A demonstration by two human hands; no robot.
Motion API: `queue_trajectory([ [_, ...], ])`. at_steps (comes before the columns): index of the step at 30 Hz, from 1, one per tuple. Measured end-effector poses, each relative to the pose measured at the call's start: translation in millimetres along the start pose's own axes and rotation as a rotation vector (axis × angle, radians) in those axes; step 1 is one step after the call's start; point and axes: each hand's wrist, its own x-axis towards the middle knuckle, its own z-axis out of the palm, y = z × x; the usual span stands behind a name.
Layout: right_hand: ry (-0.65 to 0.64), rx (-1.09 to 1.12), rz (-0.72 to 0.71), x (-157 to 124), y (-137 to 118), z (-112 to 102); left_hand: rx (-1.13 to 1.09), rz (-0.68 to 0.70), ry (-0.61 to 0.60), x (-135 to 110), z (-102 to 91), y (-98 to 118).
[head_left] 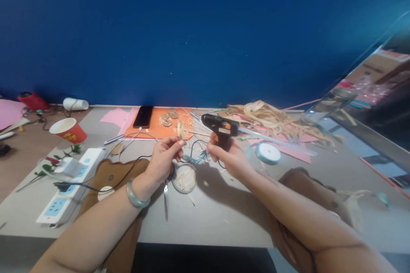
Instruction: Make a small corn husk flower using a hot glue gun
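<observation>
In my left hand (pixel 166 152) a small pale, petal-like piece (pixel 182 131) is pinched upright between thumb and fingers. My right hand (pixel 229 153) is wrapped round the grip of a black hot glue gun (pixel 221 126), its nozzle pointing left toward the piece but apart from it. A long clear glue stick (pixel 272 137) sticks out of the gun's back end. Below and between the hands sits a round dish (pixel 185 178) with pale scraps in it. Scissors (pixel 165 200) lie beside the dish, partly hidden by my left hand.
A white power strip (pixel 72 185) and a red paper cup (pixel 68 130) stand at the left. Behind my hands, a phone (pixel 143 117) rests on orange paper (pixel 153 132). Dried husk strips (pixel 265 117) pile up at the back right, near a ribbon roll (pixel 268 153).
</observation>
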Motion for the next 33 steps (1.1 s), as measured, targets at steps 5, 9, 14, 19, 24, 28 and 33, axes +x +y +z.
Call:
queue_trajectory([
  [5, 0.054, 0.234, 0.101, 3, 14, 11, 0.054, -0.06, -0.077, -9, 4.7, -5],
  [9, 0.049, 0.297, 0.169, 2, 19, 16, 0.106, -0.067, -0.095, -13, 6.1, -6],
  [14, 0.084, 0.329, 0.166, 0, 18, 19, 0.145, -0.062, -0.073, -13, 4.8, -9],
  [19, 0.124, 0.321, 0.174, 0, 18, 22, 0.159, -0.049, -0.083, -14, 5.9, -9],
  [24, 0.123, 0.32, 0.177, 1, 18, 24, 0.217, -0.024, -0.066, -15, 8.1, -6],
  [28, 0.106, 0.304, 0.15, 1, 18, 24, 0.269, 0.014, -0.063, -15, 8.4, -5],
  [33, 0.109, 0.299, 0.155, 2, 18, 25, 0.318, 0.048, -0.037, -16, 9.9, -5],
])
